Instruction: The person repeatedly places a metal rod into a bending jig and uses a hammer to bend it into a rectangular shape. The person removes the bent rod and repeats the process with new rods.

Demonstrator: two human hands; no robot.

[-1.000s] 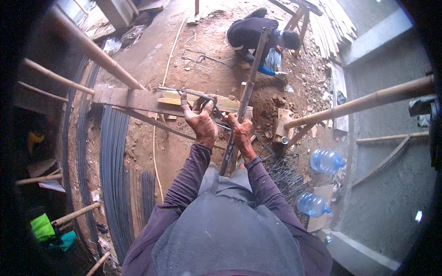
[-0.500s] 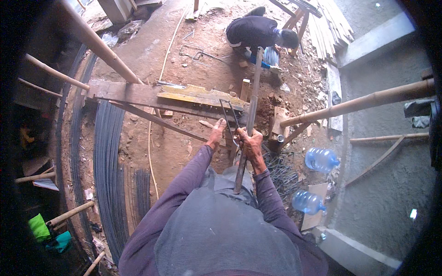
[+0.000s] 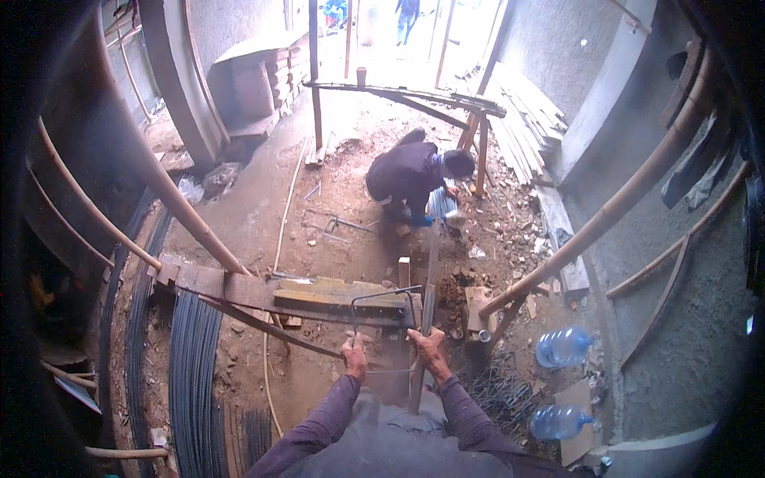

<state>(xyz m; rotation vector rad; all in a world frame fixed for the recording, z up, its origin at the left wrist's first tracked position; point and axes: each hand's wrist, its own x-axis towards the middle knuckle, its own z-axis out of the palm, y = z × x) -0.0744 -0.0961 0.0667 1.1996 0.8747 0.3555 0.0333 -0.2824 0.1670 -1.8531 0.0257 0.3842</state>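
Note:
A thin steel rod bent into a roughly rectangular stirrup (image 3: 384, 295) is held up in front of me. My left hand (image 3: 353, 357) is closed around its left leg. My right hand (image 3: 431, 355) has its fingers curled at the right leg, overlapping a long straight metal bar (image 3: 430, 275). Whether the right palm also grips that bar cannot be made out. The bar runs from beyond the bench down toward my lap. Just past my hands, a worn yellow board (image 3: 339, 295) lies on the wooden bench beam (image 3: 203, 280).
Beyond the bench a crouching person (image 3: 402, 171) handles a bundle of rods. Long dark steel rods (image 3: 191, 358) lie at left. Bent rods (image 3: 494, 390) are heaped at right, beside two blue water jugs (image 3: 564, 347). A bamboo pole (image 3: 582, 235) slants toward the right wall.
My view has tilted up, showing more of the far ground. The stirrup has turned broader toward me, and my hands are farther apart, with the left one lower on it.

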